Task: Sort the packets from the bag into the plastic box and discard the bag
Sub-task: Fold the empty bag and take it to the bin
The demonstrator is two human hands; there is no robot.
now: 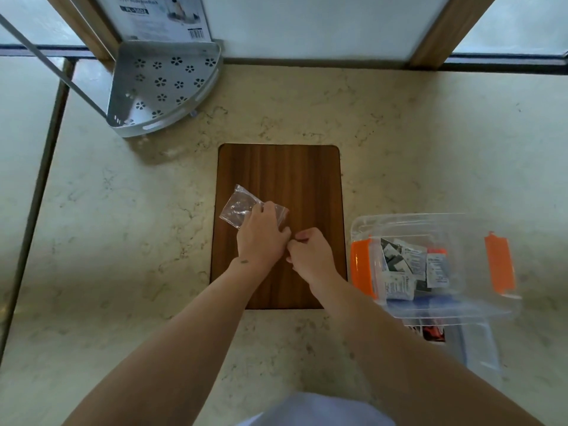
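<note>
Marbled beige desk (123, 241), dark wooden board (292, 173) on top. Crinkled clear bag (238, 207) flat under left hand (261, 238) fingers, long axis slanting up-left. Right hand (310, 256) fingers curled, pinching something unclear. Clear orange-latched plastic box (436, 229) of white packets (415, 265) rightward.

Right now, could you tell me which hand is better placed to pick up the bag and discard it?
The left hand: it already rests on the clear bag on the wooden board. The right hand is curled beside it, off the bag, nearer the box.
</note>
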